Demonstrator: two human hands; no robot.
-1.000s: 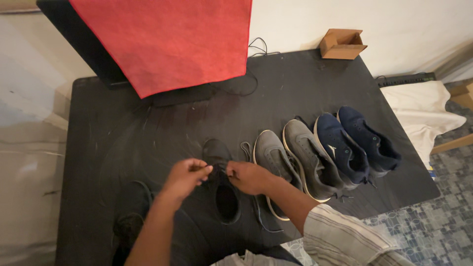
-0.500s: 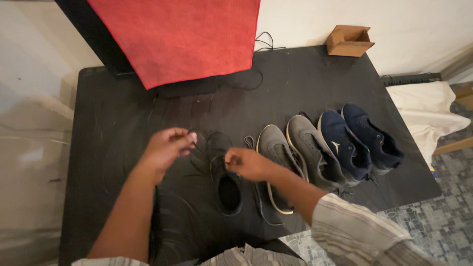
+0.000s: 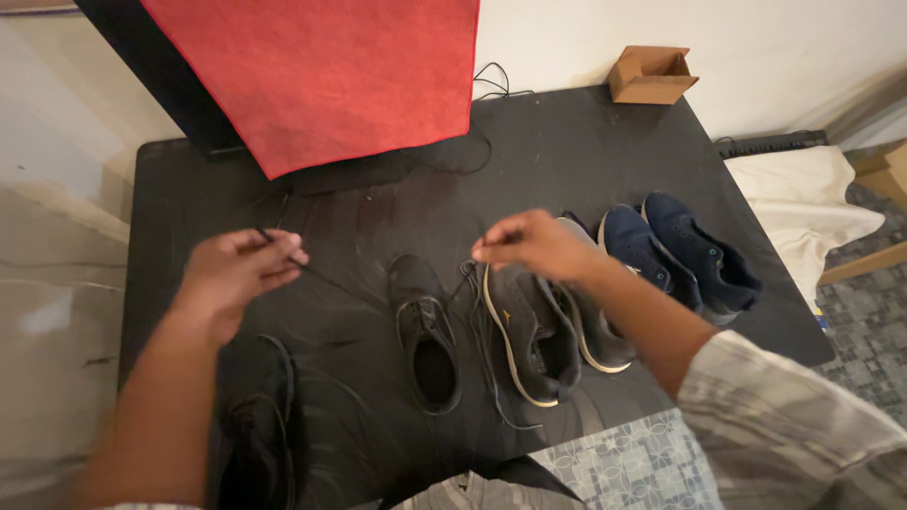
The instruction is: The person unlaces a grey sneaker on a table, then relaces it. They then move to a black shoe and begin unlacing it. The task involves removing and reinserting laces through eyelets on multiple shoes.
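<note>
In the head view, the black shoe (image 3: 425,332) lies on the table (image 3: 567,161), toe pointing away, long axis front-to-back. The left hand (image 3: 236,274) and right hand (image 3: 529,244) pinch its laces, spread wide to either side above it.

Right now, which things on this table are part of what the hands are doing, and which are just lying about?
In use:
left hand pinching a lace end
right hand pinching the other lace end
black shoe

Lying about:
second black shoe
grey shoes
navy shoes
red cloth
cardboard box
</note>
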